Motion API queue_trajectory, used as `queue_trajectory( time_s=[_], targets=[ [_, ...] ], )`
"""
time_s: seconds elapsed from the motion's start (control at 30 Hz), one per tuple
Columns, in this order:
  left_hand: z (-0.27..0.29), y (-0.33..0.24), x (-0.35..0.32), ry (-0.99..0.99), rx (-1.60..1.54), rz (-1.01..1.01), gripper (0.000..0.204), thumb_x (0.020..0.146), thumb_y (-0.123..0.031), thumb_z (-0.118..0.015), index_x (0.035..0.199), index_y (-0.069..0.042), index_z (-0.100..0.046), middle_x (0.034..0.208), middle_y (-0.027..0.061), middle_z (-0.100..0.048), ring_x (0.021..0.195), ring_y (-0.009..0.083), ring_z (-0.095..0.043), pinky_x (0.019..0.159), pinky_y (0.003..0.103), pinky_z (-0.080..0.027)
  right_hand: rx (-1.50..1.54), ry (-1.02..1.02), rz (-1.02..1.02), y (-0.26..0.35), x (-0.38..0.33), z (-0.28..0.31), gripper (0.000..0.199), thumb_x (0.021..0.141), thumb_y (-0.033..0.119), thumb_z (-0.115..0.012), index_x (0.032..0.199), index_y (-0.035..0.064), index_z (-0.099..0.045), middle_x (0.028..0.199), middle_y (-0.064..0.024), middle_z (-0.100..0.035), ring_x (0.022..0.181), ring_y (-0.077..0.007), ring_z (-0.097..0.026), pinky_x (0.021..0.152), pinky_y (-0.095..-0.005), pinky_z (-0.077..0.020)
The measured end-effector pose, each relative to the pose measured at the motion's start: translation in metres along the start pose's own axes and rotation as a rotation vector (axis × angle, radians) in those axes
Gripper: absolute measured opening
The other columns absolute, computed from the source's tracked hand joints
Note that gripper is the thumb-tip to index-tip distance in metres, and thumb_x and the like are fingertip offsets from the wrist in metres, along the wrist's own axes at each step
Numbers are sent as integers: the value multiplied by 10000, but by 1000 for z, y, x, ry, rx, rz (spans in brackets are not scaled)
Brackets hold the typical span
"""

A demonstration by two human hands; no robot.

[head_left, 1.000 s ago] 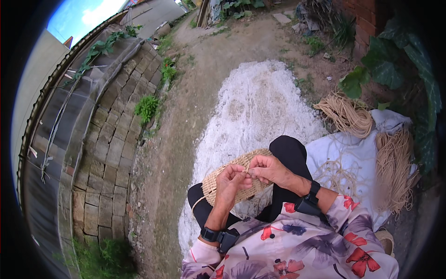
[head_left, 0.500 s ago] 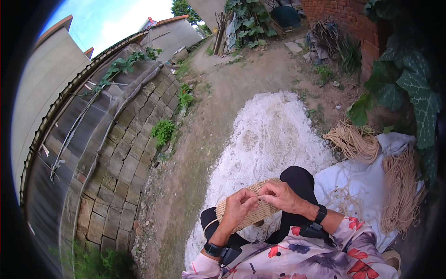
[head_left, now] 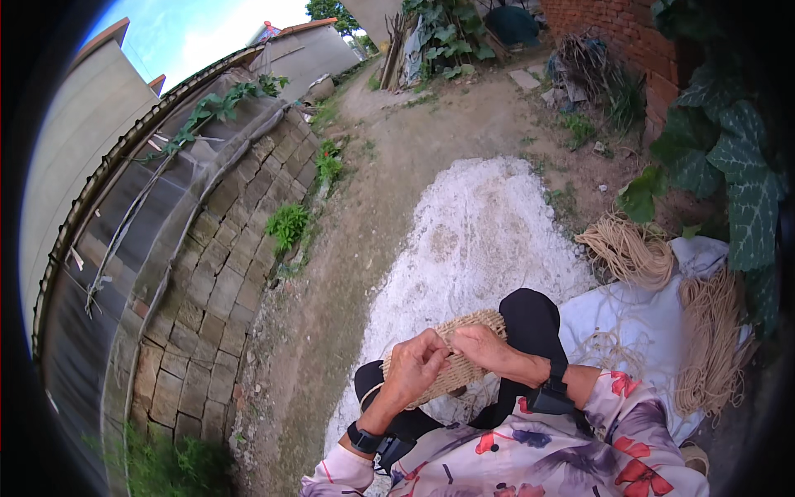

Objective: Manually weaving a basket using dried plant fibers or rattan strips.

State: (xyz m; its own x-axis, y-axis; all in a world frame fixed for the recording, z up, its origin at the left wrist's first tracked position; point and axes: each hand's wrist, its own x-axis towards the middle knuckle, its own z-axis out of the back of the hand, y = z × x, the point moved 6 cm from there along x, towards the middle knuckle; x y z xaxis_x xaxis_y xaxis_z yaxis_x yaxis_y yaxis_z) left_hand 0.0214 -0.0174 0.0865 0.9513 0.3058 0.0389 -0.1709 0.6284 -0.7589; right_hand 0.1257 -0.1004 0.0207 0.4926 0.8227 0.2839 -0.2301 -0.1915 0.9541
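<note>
A tan woven cord mat (head_left: 460, 377), with rows of plaited strands, lies slantwise across my lap on dark trousers. My left hand (head_left: 416, 366) is closed in a pinch over its middle, thumb against the fingers. Close beside it, my right hand (head_left: 487, 346) is closed too, its fingertips nearly meeting the left ones. Between them is a thin strand of cord, mostly hidden by the fingers. A loose cord end loops out at the mat's left edge, by my left forearm.
At my right a white sheet (head_left: 600, 319) holds loose cord, a coiled cord bundle (head_left: 629, 253) and a long cord hank (head_left: 710, 348). Pale whitish ground (head_left: 472, 224) stretches ahead. A stone-block wall (head_left: 219, 290) runs along the left; broad leaves (head_left: 741, 166) hang at the right.
Both hands have shifted slightly to the left, and my right hand has turned so its back faces up more. The strand seen between the fingertips is now mostly covered. The view has tilted slightly.
</note>
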Motion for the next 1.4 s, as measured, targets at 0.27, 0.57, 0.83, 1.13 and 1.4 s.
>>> queue_trajectory(
  time_s=[0.27, 0.57, 0.83, 1.13, 1.4],
  targets=[
    [5, -21, -4, -237, 334, -212, 52, 840, 9, -668, 876, -24, -650, 748, 67, -673, 640, 150, -674, 590, 277, -539, 277, 50, -148, -6, 6, 1, 379, 953, 315, -558, 691, 40, -547, 594, 23, -458, 599, -85, -469, 538, -298, -392],
    [6, -5, -4, -277, 300, -151, 90, 846, 4, -684, 933, -2, -658, 786, 91, -698, 700, 173, -711, 632, 292, -550, 224, 189, -62, -14, -7, 5, 280, 888, 76, -601, 1130, 30, -468, 930, -54, -577, 838, -124, -564, 735, -281, -478],
    [1, -11, -2, -108, 475, -152, 103, 828, -22, -694, 922, -11, -655, 788, 127, -679, 652, 223, -670, 608, 336, -523, 273, 141, 27, -17, -4, 8, 163, 890, 17, -573, 1042, 19, -512, 862, -25, -557, 808, -90, -536, 725, -263, -475],
    [-3, 32, 1, 162, -16, 178, 151, 900, -123, -714, 960, -11, -632, 712, -19, -586, 626, 45, -535, 555, 235, -460, -62, 242, 362, -4, -2, 9, 130, 894, 78, -603, 986, 9, -663, 903, -111, -637, 837, -237, -638, 754, -347, -502],
    [-9, 32, -6, 141, -191, 184, 183, 917, -164, -716, 955, -19, -611, 769, -27, -597, 638, 38, -546, 557, 203, -445, 100, 360, 101, -21, -2, 6, 162, 927, 152, -622, 973, 5, -670, 826, -47, -646, 767, -113, -589, 697, -287, -486]
  ],
)
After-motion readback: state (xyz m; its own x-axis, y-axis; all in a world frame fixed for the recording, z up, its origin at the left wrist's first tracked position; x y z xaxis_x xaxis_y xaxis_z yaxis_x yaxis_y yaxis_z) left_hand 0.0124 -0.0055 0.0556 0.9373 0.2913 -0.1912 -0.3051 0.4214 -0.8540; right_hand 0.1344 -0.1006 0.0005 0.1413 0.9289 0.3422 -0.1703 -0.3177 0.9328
